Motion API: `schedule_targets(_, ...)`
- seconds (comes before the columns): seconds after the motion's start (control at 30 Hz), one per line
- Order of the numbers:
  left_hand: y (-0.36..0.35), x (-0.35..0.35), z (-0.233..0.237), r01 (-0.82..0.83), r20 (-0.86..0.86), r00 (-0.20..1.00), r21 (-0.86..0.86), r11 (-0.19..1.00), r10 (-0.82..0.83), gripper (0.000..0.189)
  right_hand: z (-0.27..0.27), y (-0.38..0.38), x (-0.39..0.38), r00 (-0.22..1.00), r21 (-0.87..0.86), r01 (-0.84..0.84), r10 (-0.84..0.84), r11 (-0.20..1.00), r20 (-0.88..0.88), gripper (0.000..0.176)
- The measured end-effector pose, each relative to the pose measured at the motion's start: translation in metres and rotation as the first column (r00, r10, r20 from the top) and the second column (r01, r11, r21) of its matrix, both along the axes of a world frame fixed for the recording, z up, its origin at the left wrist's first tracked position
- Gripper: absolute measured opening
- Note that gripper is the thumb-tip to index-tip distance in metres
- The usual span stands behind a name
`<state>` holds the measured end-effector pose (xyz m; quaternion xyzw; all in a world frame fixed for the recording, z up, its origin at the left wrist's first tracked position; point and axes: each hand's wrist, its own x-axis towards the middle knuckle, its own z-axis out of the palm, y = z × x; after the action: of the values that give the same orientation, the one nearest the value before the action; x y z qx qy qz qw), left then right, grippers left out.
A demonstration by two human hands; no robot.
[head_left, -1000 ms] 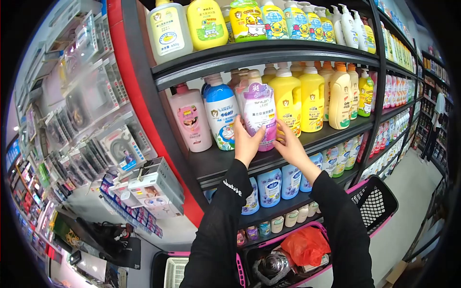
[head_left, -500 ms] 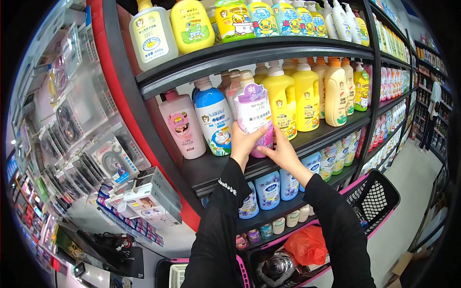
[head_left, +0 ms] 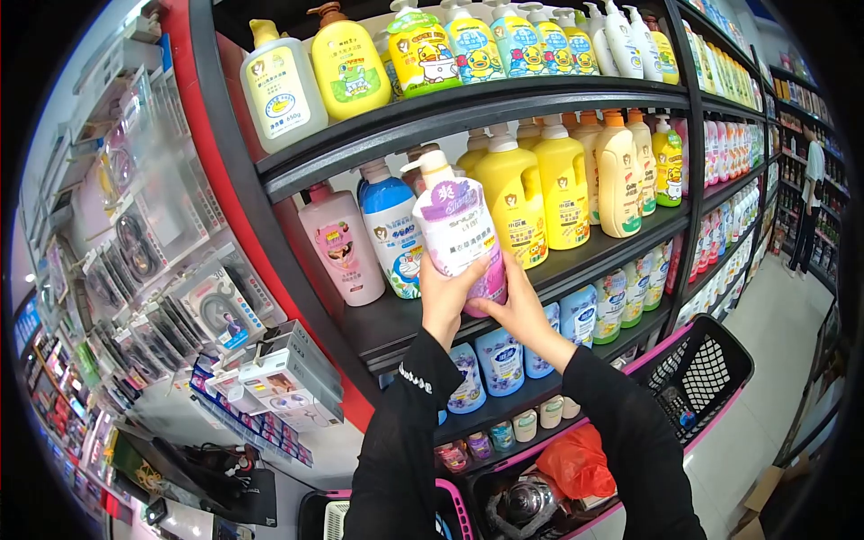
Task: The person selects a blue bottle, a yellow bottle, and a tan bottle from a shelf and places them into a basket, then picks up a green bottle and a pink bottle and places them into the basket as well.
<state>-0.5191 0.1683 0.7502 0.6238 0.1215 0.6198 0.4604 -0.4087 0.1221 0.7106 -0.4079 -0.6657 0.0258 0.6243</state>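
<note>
A white and purple pump bottle (head_left: 457,229) is held between both of my hands, in front of the middle shelf (head_left: 364,328). It leans to the left, its white pump head at the top. My left hand (head_left: 445,301) wraps round the bottle's lower left side. On its lower right side, my right hand (head_left: 526,310) closes in, with the thumbs near each other in front. Left of the bottle stand a blue pump bottle (head_left: 392,229) and a pink bottle (head_left: 342,247). Yellow jugs (head_left: 511,202) stand to the right, just behind it.
Below are blue refill pouches (head_left: 500,360) and small jars (head_left: 525,423). Shopping baskets (head_left: 693,369) stand at floor level, one with a red plastic bag (head_left: 578,461). Packaged accessories hang on the left wall (head_left: 220,301). Another person (head_left: 808,202) stands far down the aisle.
The held bottle has come away from its neighbours and tilted to the left, so its pump head shows clearly. Both hands moved with it. My view has shifted slightly.
</note>
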Motion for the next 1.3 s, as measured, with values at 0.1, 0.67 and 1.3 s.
schedule_targets(0.1, -0.026, -0.006, 0.000, -0.012, 0.026, 1.000, 0.006, 1.000, 0.012, 0.048, -0.003, -0.019, -0.003, 0.999, 0.024, 0.029, -0.030, 0.999, 0.045, 0.080)
schedule_targets(0.67, -0.235, 0.038, -0.057, 0.213, -0.106, 0.968, -0.121, 0.970, -0.226, 0.062, -0.005, -0.247, 0.096, 0.952, -0.217, -0.260, 0.288, 0.941, 0.107, 0.086)
schedule_targets(1.3, -0.426, 0.249, -0.171, 0.407, -0.244, 0.842, -0.301, 0.863, -0.482, 0.080, -0.028, -0.464, 0.277, 0.998, -0.550, 0.055, -0.042, 0.833, 0.036, 0.079)
